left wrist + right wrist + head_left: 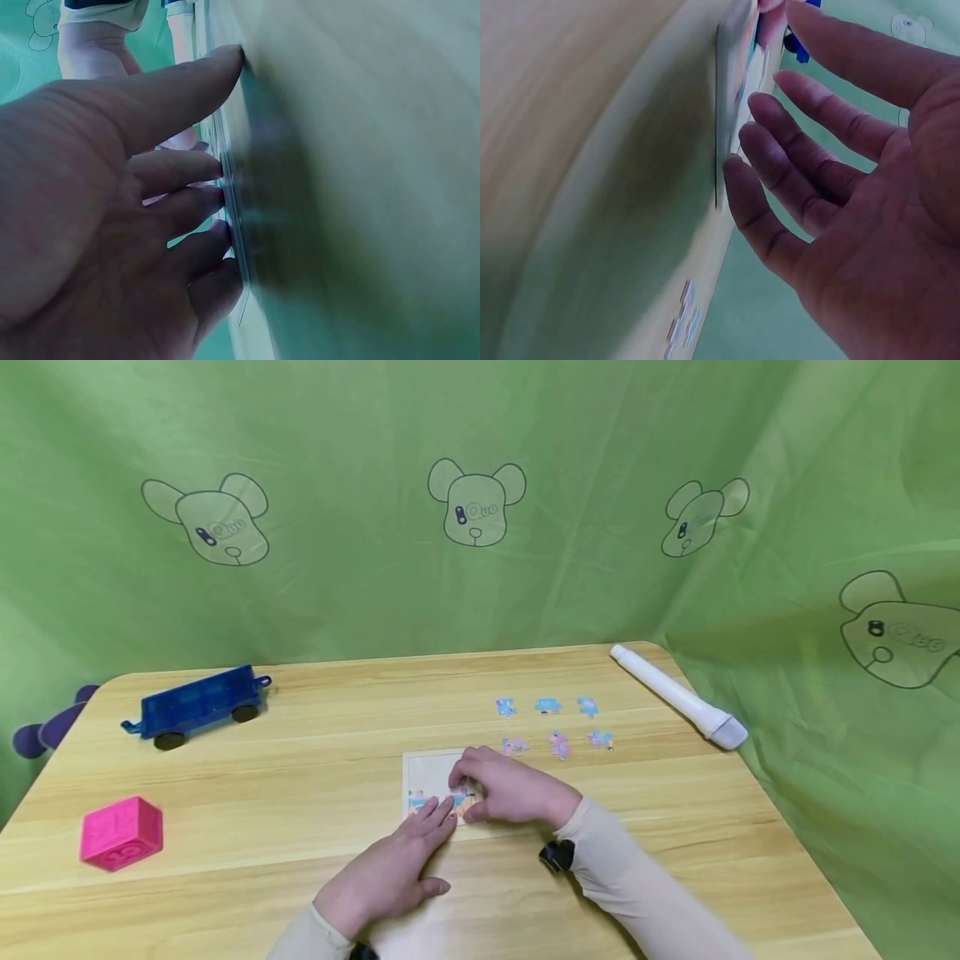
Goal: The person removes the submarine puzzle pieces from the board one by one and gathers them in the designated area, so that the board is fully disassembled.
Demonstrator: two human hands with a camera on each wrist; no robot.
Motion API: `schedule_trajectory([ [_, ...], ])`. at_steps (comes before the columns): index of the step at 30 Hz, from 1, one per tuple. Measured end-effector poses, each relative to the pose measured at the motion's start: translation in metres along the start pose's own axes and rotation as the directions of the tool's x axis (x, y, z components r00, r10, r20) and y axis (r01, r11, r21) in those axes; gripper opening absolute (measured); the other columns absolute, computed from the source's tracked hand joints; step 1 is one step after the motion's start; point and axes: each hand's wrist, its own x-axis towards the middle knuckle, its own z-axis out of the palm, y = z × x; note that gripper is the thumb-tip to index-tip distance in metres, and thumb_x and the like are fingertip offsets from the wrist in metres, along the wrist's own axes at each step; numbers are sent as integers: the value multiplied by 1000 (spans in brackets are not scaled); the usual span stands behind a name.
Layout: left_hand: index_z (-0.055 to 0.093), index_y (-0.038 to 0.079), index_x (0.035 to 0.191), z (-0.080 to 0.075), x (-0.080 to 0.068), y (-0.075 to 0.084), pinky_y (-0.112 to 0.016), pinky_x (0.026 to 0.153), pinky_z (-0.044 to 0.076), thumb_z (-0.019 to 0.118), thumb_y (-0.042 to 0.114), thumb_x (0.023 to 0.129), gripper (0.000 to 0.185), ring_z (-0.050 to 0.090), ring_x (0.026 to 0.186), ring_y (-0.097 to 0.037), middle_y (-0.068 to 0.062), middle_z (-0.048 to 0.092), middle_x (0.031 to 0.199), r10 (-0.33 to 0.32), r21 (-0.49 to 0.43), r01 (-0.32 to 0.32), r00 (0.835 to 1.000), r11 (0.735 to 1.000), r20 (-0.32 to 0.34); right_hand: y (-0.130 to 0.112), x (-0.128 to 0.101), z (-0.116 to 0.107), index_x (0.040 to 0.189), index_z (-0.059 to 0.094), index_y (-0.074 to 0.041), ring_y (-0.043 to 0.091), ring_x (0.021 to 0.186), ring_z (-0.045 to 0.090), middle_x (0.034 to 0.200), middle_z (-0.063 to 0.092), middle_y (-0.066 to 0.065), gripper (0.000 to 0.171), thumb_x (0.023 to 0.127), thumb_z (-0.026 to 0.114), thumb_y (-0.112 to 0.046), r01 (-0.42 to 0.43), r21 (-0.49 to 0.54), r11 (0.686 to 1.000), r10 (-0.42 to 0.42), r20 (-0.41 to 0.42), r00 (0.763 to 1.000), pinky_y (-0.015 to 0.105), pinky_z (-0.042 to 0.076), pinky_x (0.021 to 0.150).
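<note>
A white puzzle tray [429,768] lies on the table in the middle of the head view, its near part filled with colourful joined pieces. My left hand [390,870] rests its fairly straight fingertips on the tray's near part; the thumb stands apart on the tabletop. Over the tray's right side is my right hand [517,787], fingers loosely bent and touching at the pieces. In the right wrist view, no piece shows between its thumb and fingers. Beyond the right hand lie several loose puzzle pieces [548,705] in two rows, blue at the back and pink-blue [559,744] in front.
A blue toy wagon [198,703] stands at the back left of the wooden table [300,802]. Nearer on the left is a pink block [122,833]. A white toy microphone [675,693] lies at the back right. Green cloth [375,585] hangs behind and to the right.
</note>
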Motion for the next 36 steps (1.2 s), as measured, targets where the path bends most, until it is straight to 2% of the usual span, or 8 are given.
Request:
schedule_trajectory([
  [4,41,-3,147,0,0,-1,-47,113,28,73,28,89,73,19,146,-31,-12,23,160,2,-4,-2,1000,1000,-3,-5,5,5,114,64,-8,15,107,49,113,55,-1,42,78,83,-18,17,-48,999,-16,31,999,29,45,95],
  [10,43,-4,145,-2,-5,-4,-48,112,29,71,25,91,67,21,145,-32,-14,27,158,1,-19,-1,999,1000,-38,-10,10,7,116,61,-11,14,103,47,111,52,-3,45,79,84,-22,-2,-143,990,10,56,998,28,44,94],
  [17,49,-5,141,-1,-24,-10,-47,112,31,70,23,92,60,28,143,-32,-16,34,155,29,28,-27,994,999,-103,-15,10,5,114,61,-11,15,104,48,111,53,-2,43,78,84,-20,-12,-170,985,23,63,998,29,45,93],
  [21,47,-4,142,-1,-38,-14,-48,110,34,70,24,91,62,29,142,-32,-14,32,156,20,68,-12,991,998,-129,-15,12,5,113,61,-11,15,104,49,112,53,-2,43,78,84,-19,-8,-179,984,20,63,998,28,45,93],
  [26,43,-3,145,-2,-46,-16,-47,108,37,68,26,93,65,26,143,-32,-12,28,158,-20,59,27,994,998,-107,-18,15,6,112,62,-10,15,102,50,111,54,-2,41,78,83,-18,-25,-164,986,34,55,998,28,46,92],
  [33,43,-6,144,-3,-45,-14,-47,109,34,65,30,95,65,25,144,-31,-14,25,159,-47,46,51,996,998,-77,-28,24,10,118,65,-8,15,107,51,112,56,-1,42,82,80,-22,-54,-139,989,61,45,997,27,44,96],
  [36,44,-6,143,-3,-43,-13,-48,109,33,65,29,95,64,27,143,-31,-14,26,158,-42,50,46,996,998,-75,-33,28,12,119,65,-8,12,104,52,111,56,-2,40,83,79,-22,-71,-117,991,77,48,996,26,45,94],
])
